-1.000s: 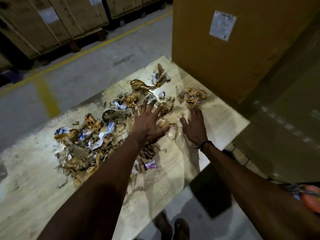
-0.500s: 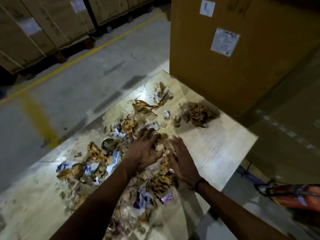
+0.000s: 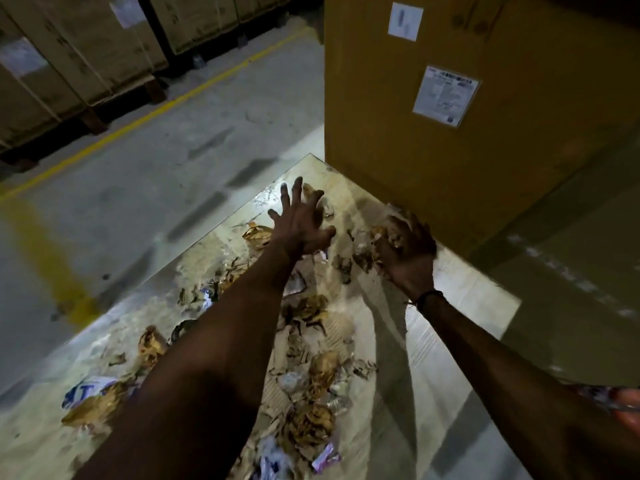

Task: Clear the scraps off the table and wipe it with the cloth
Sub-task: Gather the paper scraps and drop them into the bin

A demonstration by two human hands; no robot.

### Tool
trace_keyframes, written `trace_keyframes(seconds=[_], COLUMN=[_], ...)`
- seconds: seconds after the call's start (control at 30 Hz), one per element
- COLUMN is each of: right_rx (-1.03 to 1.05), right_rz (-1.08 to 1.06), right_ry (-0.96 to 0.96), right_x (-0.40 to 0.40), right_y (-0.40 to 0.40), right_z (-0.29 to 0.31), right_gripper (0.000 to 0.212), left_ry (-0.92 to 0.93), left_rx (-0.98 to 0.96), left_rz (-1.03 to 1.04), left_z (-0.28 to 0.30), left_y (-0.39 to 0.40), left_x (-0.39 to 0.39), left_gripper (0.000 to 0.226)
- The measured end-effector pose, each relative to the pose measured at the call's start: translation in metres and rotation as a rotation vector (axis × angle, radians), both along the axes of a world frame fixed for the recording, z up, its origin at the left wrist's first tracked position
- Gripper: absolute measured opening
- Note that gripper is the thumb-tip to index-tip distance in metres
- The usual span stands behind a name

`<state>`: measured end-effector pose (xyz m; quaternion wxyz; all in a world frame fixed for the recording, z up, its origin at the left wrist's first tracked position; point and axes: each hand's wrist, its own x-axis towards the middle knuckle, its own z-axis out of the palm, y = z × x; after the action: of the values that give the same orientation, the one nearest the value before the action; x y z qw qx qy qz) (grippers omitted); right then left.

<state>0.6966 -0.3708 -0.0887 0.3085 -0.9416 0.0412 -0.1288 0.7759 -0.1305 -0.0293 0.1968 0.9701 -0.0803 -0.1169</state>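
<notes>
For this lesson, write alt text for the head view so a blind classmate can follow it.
Both bare hands reach to the far end of a pale wooden table littered with torn brown cardboard scraps: spread left hand, right hand cupped over scraps. A tall cardboard box stands behind.

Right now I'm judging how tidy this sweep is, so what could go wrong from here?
The torn brown cardboard and paper scraps lie close to the pale wooden table's edges, so a broad pull may spill them onto the grey concrete floor. The right hand grips crumpled scraps beside the tall brown cardboard box; bits could drop there. The left hand, spread wide, may let small pieces slip through.
</notes>
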Motion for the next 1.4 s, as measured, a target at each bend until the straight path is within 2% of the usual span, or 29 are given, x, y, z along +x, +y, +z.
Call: trace_keyframes(seconds=[0.1,0.23,0.4,0.5,0.6,0.7,0.77,0.87,0.97,1.03,1.13,1.2,1.27,1.33,1.4], right_rx=[0.075,0.009,0.113,0.205,0.299,0.351,0.398,0.367,0.192,0.135,0.197,0.278,0.334,0.3,0.257], right_rz=[0.046,0.103,0.207,0.344,0.425,0.339,0.277,0.271,0.384,0.52,0.633,0.593,0.48,0.343,0.201], right_ry=[0.135,0.042,0.128,0.147,0.154,0.127,0.106,0.187,0.259,0.277,0.345,0.321,0.214,0.119,0.117], right_x=[0.01,-0.01,-0.046,-0.073,-0.083,-0.066,-0.05,-0.026,-0.022,-0.034,-0.06,-0.07,-0.069,-0.062,-0.059], right_y=[-0.002,0.015,0.07,0.092,0.095,0.088,0.084,0.085,0.096,0.103,0.108,0.103,0.087,0.061,0.032], right_z=[-0.017,-0.033,-0.027,-0.016,0.0,0.01,0.012,0.011,0.002,-0.002,0.003,0.008,0.013,0.014,0.01], right_gripper=[0.069,0.058,0.049,0.048,0.048,0.05,0.052,0.052,0.065,0.067,0.065,0.061,0.051,0.047,0.052], left_ry=[0.11,0.032,-0.023,-0.106,-0.167,-0.226,-0.289,-0.16,0.002,0.022,-0.001,-0.024,-0.06,-0.084,-0.09], left_rx=[0.02,0.018,0.027,0.044,-0.055,-0.2,-0.192,-0.079,-0.029,-0.05,-0.039,-0.039,-0.065,-0.082,-0.086], left_rz=[-0.078,-0.207,-0.295,-0.31,-0.229,-0.051,0.05,0.175,0.167,0.144,0.071,0.055,0.077,0.094,0.117], left_z=[-0.012,-0.016,-0.017,-0.021,-0.019,-0.009,-0.007,-0.015,-0.03,-0.035,-0.034,-0.031,-0.022,-0.015,-0.012], left_y=[-0.005,0.001,0.032,0.054,0.072,0.078,0.081,0.091,0.102,0.102,0.099,0.097,0.096,0.096,0.098], left_x=[0.023,0.01,-0.044,-0.079,-0.101,-0.107,-0.102,-0.087,-0.088,-0.098,-0.123,-0.137,-0.145,-0.147,-0.146], left_gripper=[0.081,0.066,0.049,0.054,0.056,0.055,0.054,0.068,0.082,0.081,0.08,0.078,0.078,0.087,0.094])
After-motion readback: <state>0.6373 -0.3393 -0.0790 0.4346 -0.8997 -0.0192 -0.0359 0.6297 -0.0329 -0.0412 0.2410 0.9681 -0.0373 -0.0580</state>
